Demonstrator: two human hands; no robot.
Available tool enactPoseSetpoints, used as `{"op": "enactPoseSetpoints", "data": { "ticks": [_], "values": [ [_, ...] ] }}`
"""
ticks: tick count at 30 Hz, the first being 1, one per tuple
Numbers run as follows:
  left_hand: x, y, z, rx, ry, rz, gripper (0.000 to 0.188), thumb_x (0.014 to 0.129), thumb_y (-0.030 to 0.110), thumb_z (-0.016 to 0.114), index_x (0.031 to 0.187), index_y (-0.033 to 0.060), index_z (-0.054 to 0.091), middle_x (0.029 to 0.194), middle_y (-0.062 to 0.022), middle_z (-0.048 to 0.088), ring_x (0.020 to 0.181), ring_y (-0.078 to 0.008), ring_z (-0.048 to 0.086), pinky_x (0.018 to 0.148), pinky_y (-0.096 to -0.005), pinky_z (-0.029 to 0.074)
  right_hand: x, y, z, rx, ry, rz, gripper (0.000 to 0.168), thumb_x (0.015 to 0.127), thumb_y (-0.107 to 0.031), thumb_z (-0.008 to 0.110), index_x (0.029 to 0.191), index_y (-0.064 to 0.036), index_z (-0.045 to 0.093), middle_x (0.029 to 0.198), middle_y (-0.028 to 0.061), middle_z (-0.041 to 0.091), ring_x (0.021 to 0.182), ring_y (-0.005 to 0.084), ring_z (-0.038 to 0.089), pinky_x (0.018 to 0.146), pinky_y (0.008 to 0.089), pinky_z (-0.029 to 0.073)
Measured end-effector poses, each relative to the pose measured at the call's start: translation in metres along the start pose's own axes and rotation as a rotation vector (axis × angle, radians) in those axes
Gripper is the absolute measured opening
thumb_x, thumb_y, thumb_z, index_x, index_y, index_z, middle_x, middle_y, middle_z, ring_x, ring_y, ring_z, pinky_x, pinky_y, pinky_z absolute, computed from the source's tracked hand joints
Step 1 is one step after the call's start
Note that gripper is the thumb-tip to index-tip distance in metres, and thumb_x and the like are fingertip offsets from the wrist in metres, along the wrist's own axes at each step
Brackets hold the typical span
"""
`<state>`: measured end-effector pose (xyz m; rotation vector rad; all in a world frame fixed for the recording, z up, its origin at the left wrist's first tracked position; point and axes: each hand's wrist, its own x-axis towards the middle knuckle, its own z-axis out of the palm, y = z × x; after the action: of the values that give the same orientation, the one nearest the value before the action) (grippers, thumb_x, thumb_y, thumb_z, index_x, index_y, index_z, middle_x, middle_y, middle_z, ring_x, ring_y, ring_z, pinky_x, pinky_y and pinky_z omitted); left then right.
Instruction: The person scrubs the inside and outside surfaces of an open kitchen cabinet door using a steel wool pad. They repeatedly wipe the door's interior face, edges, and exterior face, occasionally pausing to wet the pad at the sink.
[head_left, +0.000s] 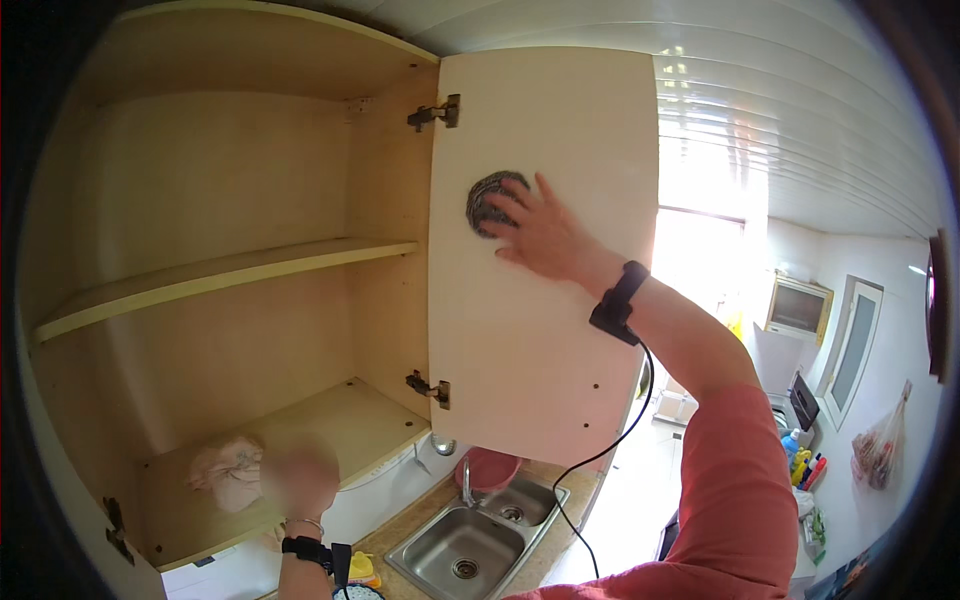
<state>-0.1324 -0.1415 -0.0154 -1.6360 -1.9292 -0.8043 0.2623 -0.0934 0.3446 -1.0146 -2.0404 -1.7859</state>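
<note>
My right hand (536, 229) presses a dark, round metal scouring pad (480, 202) flat against the inner face of an open cabinet door (525, 337). Its fingers are spread across the pad. Down at the cabinet's bottom shelf (322, 424), my left hand (300, 476) is beside a crumpled pale pink cloth (229, 476). A blur covers that hand, so whether it grips the cloth or only lies near it cannot be made out. Each wrist wears a black strap with a cable.
A middle shelf (225, 281) crosses the cabinet. Metal hinges (435, 112) join the door to its side. Below are a double steel sink (457, 540), a faucet (466, 484), a pink basin (491, 469) and a yellow bottle (364, 570). A black cable (600, 454) hangs from my right wrist.
</note>
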Motion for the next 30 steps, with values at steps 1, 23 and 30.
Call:
{"op": "enactPoseSetpoints", "data": {
  "ticks": [1,23,30],
  "values": [
    [0.001,0.004,-0.006,-0.019,-0.013,-0.014,0.042,0.084,0.032,0.053,0.114,0.0036,0.058,0.117,-0.0181,0.057,0.112,-0.0372,0.049,0.097,-0.0567,0.032,0.000,0.018,-0.009,-0.046,0.023,0.086,0.044,0.093,-0.046,0.045,0.129,-0.023,0.055,0.142,0.0055,0.041,0.136,0.0290,0.029,0.110,0.0580,0.019],
    [0.006,0.023,-0.008,0.106,-0.044,0.078,0.032,0.083,0.028,0.051,0.102,0.0046,0.060,0.100,-0.0145,0.062,0.096,-0.0351,0.056,0.087,-0.0539,0.039,-0.058,0.161,-0.056,-0.307,0.296,0.514,0.045,0.090,-0.037,0.053,0.131,-0.018,0.052,0.140,0.0142,0.042,0.133,0.0347,0.034,0.105,0.0608,0.026],
    [0.006,0.005,-0.026,0.053,-0.308,-0.064,0.056,0.085,0.038,0.048,0.122,-0.0029,0.055,0.128,-0.0204,0.045,0.120,-0.0354,0.041,0.099,-0.0568,0.032,-0.098,0.097,-0.041,-0.227,0.155,0.418,0.047,0.089,-0.037,0.054,0.131,-0.015,0.053,0.140,0.0152,0.042,0.134,0.0344,0.032,0.106,0.0595,0.025]
  ]
}}
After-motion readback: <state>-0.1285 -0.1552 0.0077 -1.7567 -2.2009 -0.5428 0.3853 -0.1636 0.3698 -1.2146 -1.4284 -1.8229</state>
